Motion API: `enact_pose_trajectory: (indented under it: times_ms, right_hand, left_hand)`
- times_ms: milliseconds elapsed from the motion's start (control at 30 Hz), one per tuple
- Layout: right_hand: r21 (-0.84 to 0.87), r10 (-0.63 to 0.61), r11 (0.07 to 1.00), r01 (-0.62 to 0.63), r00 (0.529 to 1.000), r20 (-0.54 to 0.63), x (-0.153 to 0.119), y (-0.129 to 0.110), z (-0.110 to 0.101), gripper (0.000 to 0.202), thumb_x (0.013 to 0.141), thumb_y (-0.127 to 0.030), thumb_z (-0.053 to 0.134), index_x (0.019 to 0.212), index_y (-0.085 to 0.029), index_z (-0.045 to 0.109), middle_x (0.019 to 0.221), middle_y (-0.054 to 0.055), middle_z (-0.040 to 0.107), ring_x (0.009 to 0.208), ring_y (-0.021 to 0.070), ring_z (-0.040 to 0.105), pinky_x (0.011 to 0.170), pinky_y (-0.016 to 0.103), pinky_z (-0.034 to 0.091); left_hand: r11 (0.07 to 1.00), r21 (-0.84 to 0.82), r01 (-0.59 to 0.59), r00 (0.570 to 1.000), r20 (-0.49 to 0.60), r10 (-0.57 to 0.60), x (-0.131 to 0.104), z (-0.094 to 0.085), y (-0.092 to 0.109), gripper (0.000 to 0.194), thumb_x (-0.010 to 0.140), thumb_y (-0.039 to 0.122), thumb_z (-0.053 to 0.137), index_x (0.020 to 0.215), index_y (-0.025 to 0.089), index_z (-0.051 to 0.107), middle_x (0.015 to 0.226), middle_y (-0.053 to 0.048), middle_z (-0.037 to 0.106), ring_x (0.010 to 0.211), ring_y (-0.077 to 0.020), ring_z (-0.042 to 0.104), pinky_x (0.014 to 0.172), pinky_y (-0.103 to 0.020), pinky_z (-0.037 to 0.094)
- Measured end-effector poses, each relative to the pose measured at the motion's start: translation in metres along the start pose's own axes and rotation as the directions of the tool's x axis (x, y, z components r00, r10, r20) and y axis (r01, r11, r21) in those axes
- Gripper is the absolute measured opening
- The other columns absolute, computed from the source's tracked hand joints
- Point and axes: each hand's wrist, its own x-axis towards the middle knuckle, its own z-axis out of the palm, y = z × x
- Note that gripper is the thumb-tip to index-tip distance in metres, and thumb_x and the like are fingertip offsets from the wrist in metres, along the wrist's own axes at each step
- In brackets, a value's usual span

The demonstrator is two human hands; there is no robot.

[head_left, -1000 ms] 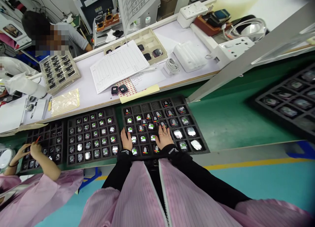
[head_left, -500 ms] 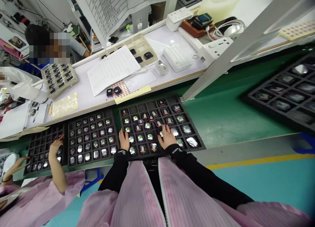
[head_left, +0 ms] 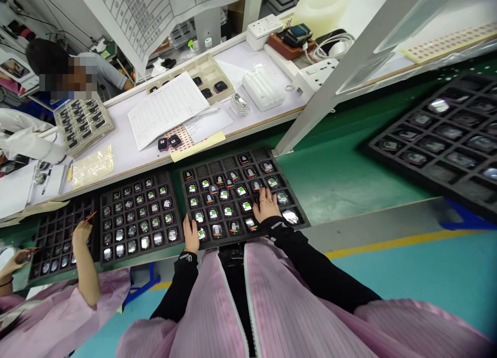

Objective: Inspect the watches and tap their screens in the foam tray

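Observation:
In front of me lies a black compartment tray point(head_left: 215, 167) with square watch-like devices in its cells, several with lit green and white screens. My left hand point(head_left: 190, 234) rests at the tray's left edge near the front corner, fingers extended and holding nothing. Over the right part of the tray is my right hand point(head_left: 266, 204), fingers spread on or just above the devices beside a lit one point(head_left: 246, 206). Some devices sit across the dividers near the tray's middle. A few cells at the back hold nothing.
A second filled tray point(head_left: 174, 220) adjoins on the left. Beyond it a co-worker's hand point(head_left: 82, 232) holds an orange stick over another tray. Another black tray point(head_left: 438, 179) is at right. Behind, a shelf point(head_left: 272, 112) bears papers and a white device; a slanted post point(head_left: 310, 109) rises.
My right hand has shifted slightly across the tray, and a device formerly hidden beside it now shows. The view has moved a little. The co-worker's hands have also moved slightly.

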Motion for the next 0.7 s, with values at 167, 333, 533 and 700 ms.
enact_pose_trajectory:
  times_ms: [167,333,533,700]
  right_hand:
    - [0.033,0.001,0.999,0.001,0.999,-0.041,0.006,0.011,-0.003,0.072,0.091,-0.026,0.035,0.148,0.014,0.017,0.148,0.028,0.041,0.145,0.0327,0.026,0.118,0.055,0.023]
    - [0.002,-0.043,0.999,0.043,0.998,0.044,0.013,0.006,-0.006,0.065,0.094,-0.026,0.031,0.146,0.013,0.027,0.145,0.027,0.045,0.146,0.0328,0.024,0.119,0.055,0.017]
    - [-0.015,-0.028,1.0,0.028,0.999,-0.033,0.015,0.011,-0.003,0.071,0.094,-0.029,0.035,0.15,0.011,0.019,0.147,0.028,0.042,0.146,0.034,0.023,0.118,0.055,0.02]
    - [0.051,-0.086,0.995,0.086,0.996,0.004,0.036,0.01,-0.007,0.07,0.092,-0.028,0.036,0.148,0.012,0.022,0.148,0.028,0.04,0.145,0.0346,0.025,0.118,0.056,0.02]
  left_hand:
    - [1.0,-0.01,-0.014,1.0,0.006,0.014,-0.012,-0.001,-0.004,0.059,0.097,0.053,0.033,0.147,0.02,0.037,0.152,-0.012,0.04,0.144,-0.0234,0.034,0.123,-0.043,0.024]
    - [1.0,0.02,-0.019,1.0,0.006,0.019,-0.014,0.0,-0.002,0.062,0.097,0.051,0.034,0.149,0.016,0.034,0.154,-0.015,0.036,0.145,-0.0248,0.031,0.124,-0.045,0.022]
    - [0.998,0.063,0.001,1.0,-0.006,-0.001,-0.014,0.002,-0.001,0.065,0.096,0.057,0.032,0.15,0.02,0.032,0.155,-0.014,0.034,0.146,-0.0248,0.03,0.124,-0.042,0.023]
    - [0.997,0.079,0.006,1.0,-0.003,-0.005,-0.015,0.003,-0.002,0.068,0.096,0.059,0.028,0.152,0.02,0.029,0.157,-0.013,0.032,0.148,-0.0242,0.027,0.124,-0.041,0.021]
